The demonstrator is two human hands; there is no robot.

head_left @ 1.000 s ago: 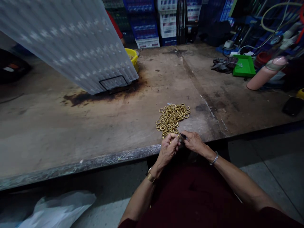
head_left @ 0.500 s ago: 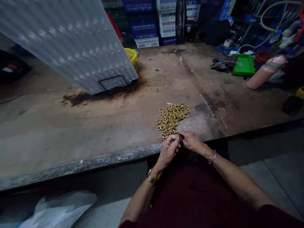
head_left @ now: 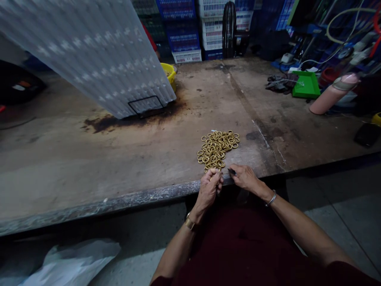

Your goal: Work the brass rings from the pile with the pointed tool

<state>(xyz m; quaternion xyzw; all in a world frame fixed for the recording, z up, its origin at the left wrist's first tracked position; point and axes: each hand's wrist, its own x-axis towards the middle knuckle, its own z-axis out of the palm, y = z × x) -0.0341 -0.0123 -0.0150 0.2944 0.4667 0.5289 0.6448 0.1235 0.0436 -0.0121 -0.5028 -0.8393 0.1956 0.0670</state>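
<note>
A pile of several small brass rings (head_left: 217, 147) lies on the worn wooden workbench (head_left: 119, 159) near its front edge. My left hand (head_left: 210, 187) is closed at the near end of the pile, fingers pinched on a brass ring. A few centimetres to the right, my right hand (head_left: 244, 176) is closed round a small dark tool (head_left: 231, 171) whose tip points toward the left hand. Both hands hover at the bench edge. The left wrist wears a gold watch, the right a silver bangle.
A tall pale patterned stack (head_left: 98, 55) leans over the bench's left half above a dark stain. A yellow tub (head_left: 168, 72) stands behind it. A green tray (head_left: 306, 84), a pink cylinder (head_left: 330, 97) and cables crowd the far right. Blue and white crates (head_left: 190, 28) line the back.
My hands, which met at the tool tip, have drawn slightly apart; the right hand has shifted right with the tool.
</note>
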